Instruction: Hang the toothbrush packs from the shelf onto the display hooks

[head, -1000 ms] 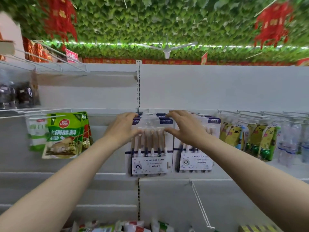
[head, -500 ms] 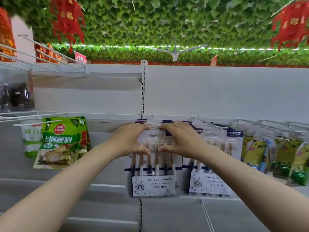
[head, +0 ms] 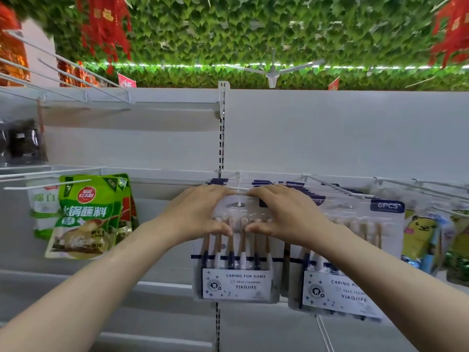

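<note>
A clear toothbrush pack (head: 237, 278) with a white "CARING FOR GUMS" label hangs at the front of a row on a white display hook, whose tip (head: 238, 204) shows through the pack's hang hole. My left hand (head: 195, 214) and my right hand (head: 286, 214) both pinch the pack's top, fingers over its upper edge and thumbs on its front. More packs sit behind it on the same hook. A second row of toothbrush packs (head: 342, 293), marked "6PCS", hangs on the hook just to the right.
Green sauce pouches (head: 86, 217) hang on hooks at the left. Yellow bear-print packs (head: 418, 232) hang at the right. A bare white hook (head: 48, 185) sticks out at the left. White shelf boards run above (head: 127, 115) and below.
My hands have drawn closer together along the top of the front pack, and the thumbs now press on its front. The shelf looks nearer and sits lower in view.
</note>
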